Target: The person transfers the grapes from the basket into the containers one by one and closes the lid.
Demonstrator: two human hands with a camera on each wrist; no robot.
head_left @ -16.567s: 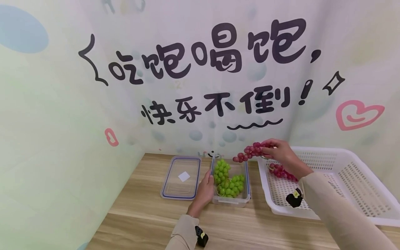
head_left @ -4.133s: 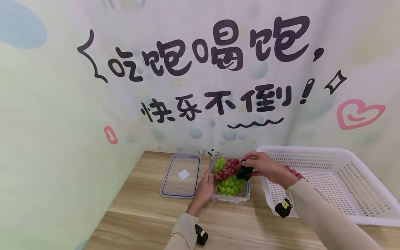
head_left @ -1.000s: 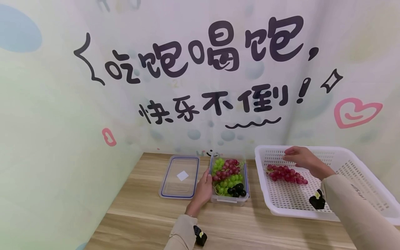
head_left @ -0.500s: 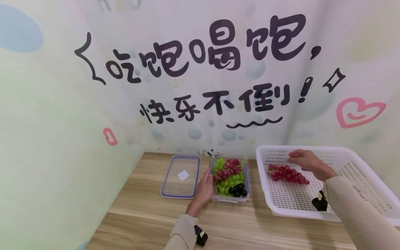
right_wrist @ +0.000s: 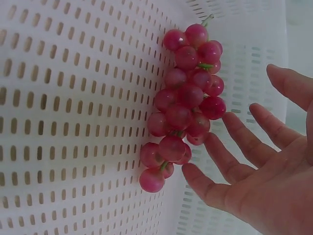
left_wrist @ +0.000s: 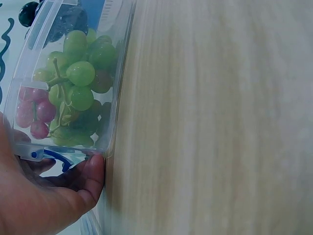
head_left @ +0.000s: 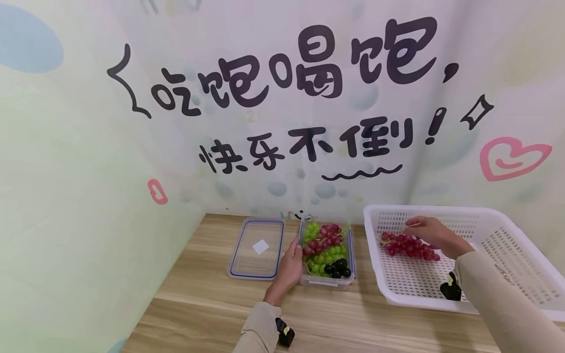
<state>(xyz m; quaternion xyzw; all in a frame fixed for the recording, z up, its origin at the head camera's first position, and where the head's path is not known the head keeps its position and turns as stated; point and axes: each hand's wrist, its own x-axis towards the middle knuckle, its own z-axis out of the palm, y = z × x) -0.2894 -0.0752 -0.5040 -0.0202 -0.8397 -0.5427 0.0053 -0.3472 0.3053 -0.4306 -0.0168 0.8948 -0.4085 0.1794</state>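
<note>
A clear plastic food container [head_left: 326,282] holds green grapes [left_wrist: 80,73], red grapes [head_left: 324,240] and a small black bunch [head_left: 338,268] in its front right corner. At its left side, my left hand [head_left: 290,267] grips the wall by the side clip, fingers bent against the plastic. My right hand [head_left: 437,236] hovers inside the white basket [head_left: 384,291], fingers spread. Just beside its fingertips lies a bunch of red grapes [right_wrist: 183,103], its stem end toward the basket's left wall in the head view. From the right wrist, the fingertips appear at or very near the grapes, without closing round them.
The container's clear lid [head_left: 256,250], with a blue seal and a white label, lies flat to the left on the wooden table [head_left: 212,304]. A printed cloth backdrop [head_left: 247,196] rises directly behind the table.
Earlier, my right hand carried red grapes, then a black bunch, over the container; both now lie inside. Lately it has lowered slightly toward the basket's red bunch. My left hand has stayed at the container.
</note>
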